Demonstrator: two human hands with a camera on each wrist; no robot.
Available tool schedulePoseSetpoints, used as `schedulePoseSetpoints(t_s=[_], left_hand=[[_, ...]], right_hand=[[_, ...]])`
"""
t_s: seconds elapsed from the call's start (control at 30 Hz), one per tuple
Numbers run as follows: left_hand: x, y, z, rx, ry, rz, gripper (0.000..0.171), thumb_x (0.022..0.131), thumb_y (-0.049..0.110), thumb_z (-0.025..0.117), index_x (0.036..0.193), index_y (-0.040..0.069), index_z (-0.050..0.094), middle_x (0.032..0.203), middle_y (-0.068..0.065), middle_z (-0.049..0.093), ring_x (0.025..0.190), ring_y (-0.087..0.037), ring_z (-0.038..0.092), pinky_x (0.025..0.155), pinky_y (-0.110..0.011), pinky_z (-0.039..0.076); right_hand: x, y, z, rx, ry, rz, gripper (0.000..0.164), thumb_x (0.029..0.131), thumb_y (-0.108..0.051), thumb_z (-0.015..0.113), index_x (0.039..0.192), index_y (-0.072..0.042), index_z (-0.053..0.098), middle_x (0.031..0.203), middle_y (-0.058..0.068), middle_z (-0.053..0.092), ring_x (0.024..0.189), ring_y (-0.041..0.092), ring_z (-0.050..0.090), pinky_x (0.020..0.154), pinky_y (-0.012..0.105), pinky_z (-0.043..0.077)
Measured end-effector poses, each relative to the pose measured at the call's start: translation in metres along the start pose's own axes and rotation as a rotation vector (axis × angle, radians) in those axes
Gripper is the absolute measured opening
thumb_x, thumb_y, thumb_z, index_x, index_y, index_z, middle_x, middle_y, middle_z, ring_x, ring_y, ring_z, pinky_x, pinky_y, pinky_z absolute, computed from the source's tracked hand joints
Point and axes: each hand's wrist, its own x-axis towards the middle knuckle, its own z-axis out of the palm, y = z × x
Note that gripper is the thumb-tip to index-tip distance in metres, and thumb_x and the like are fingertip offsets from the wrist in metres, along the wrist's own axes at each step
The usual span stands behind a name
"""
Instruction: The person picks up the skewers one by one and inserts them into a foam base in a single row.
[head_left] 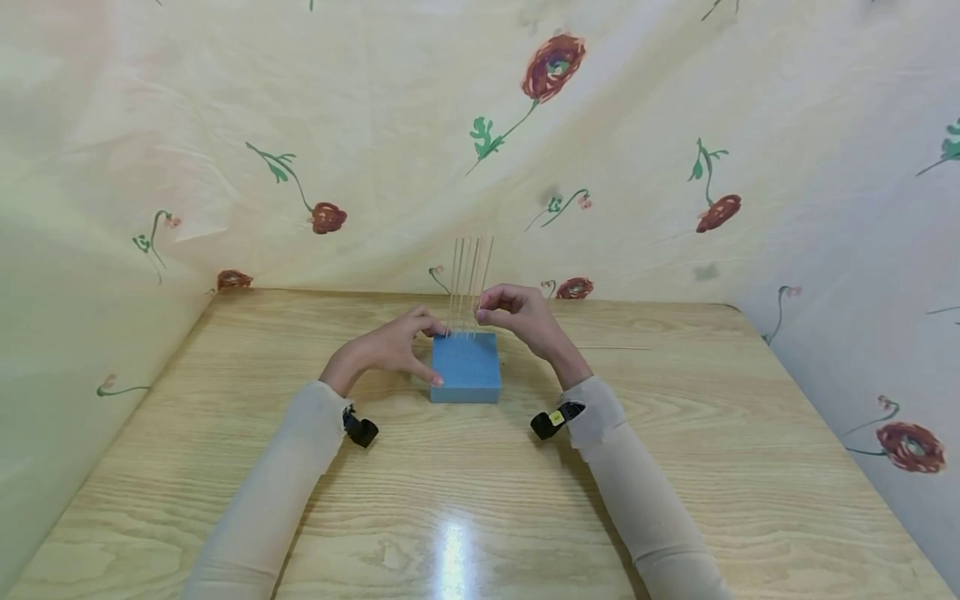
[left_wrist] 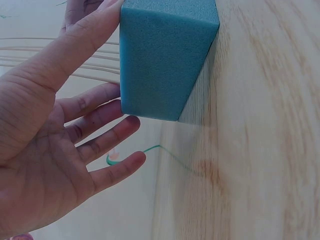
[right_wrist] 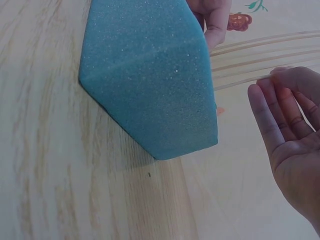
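Note:
A blue foam block (head_left: 465, 362) sits on the table, with several thin wooden sticks (head_left: 454, 283) standing upright in a row along its far side. My left hand (head_left: 386, 344) spans the block's left side, thumb at the near top edge and forefinger by the far corner beside the sticks. In the left wrist view its other fingers (left_wrist: 112, 140) are spread and fairly straight. With thumb and forefinger, my right hand (head_left: 521, 315) pinches the rightmost stick (head_left: 488, 258) low down, just above the block. That stick leans slightly right, its lower end at the foam's top.
One loose stick (head_left: 615, 347) lies on the wooden table (head_left: 465, 475) to the right, behind my right wrist. A flower-printed cloth (head_left: 405, 150) hangs close behind the table and along both sides. Each wrist wears a small black camera (head_left: 362, 429).

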Motion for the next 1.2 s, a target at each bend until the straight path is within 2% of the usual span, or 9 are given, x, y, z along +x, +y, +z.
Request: schedulePoseSetpoints(t_s=[0.93,1.07,1.2], left_hand=[[-0.0006,0.001,-0.0008,0.0,0.006,-0.002,0.076,0.079,0.029,0.09,0.141,0.004,0.055,0.132,-0.014,0.044,0.132,-0.034,0.043,0.114,-0.052,0.039],[-0.0012,0.0012,-0.0004,0.003,0.003,0.003,0.076,0.079,0.031,0.09,0.141,0.004,0.055,0.133,-0.014,0.044,0.132,-0.034,0.043,0.113,-0.052,0.039],[-0.0011,0.0014,0.0001,0.001,0.002,0.002,0.076,0.079,0.031,0.09,0.141,0.004,0.055,0.134,-0.014,0.043,0.132,-0.033,0.043,0.114,-0.052,0.039]], right_hand=[[0.0026,0.0053,-0.0023,-0.007,-0.012,-0.014,0.016,0.094,-0.007,0.073,0.104,0.005,0.069,0.096,0.005,0.071,0.089,0.018,0.07,0.089,0.054,0.057],[0.0022,0.0057,-0.0017,-0.01,-0.014,-0.002,0.017,0.094,-0.008,0.073,0.104,0.005,0.07,0.096,0.006,0.071,0.088,0.017,0.069,0.088,0.051,0.058],[0.0013,0.005,-0.0012,-0.014,-0.014,0.008,0.017,0.094,-0.009,0.073,0.104,0.005,0.07,0.097,0.005,0.071,0.089,0.017,0.07,0.089,0.053,0.058]])
